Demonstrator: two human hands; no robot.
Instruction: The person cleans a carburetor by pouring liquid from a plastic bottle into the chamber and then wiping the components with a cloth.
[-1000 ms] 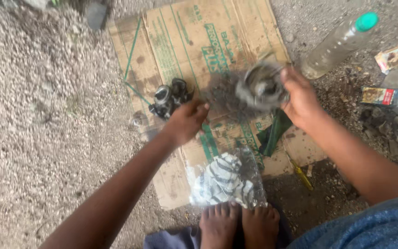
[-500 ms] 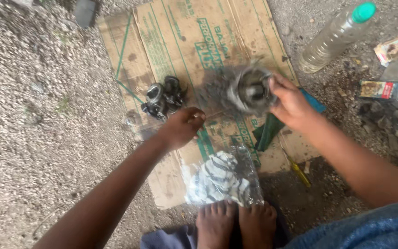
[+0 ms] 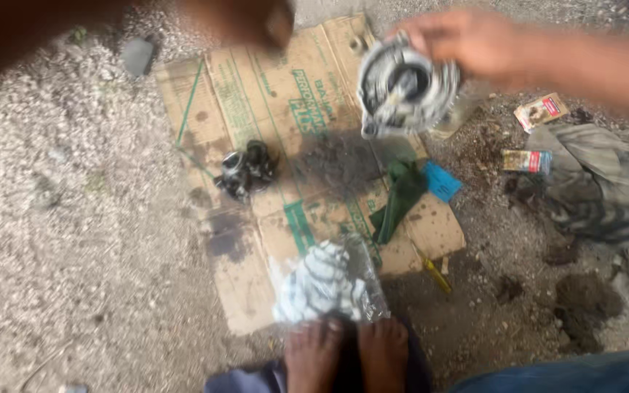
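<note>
My right hand [image 3: 467, 40] holds a round grey metal engine part [image 3: 404, 86] lifted above a flattened cardboard sheet [image 3: 307, 94]. My left hand [image 3: 245, 18] is raised at the top edge, blurred and close to the camera; whether it holds anything cannot be seen. A small dark greasy metal part [image 3: 245, 169] lies on the cardboard left of centre. A dark oily stain [image 3: 340, 161] marks the cardboard under the lifted part.
A clear plastic bag with a white part [image 3: 324, 284] lies by my bare feet [image 3: 347, 353]. A green cloth [image 3: 400, 198], a blue card [image 3: 442, 180] and a yellow screwdriver [image 3: 435, 275] sit on the cardboard's right side. Small packets [image 3: 540, 110] and dark rags [image 3: 591, 189] lie right. Gravel surrounds everything.
My right hand has lifted the round metal part up off the cardboard. My left hand has left the cardboard near the small dark part and risen to the top of view.
</note>
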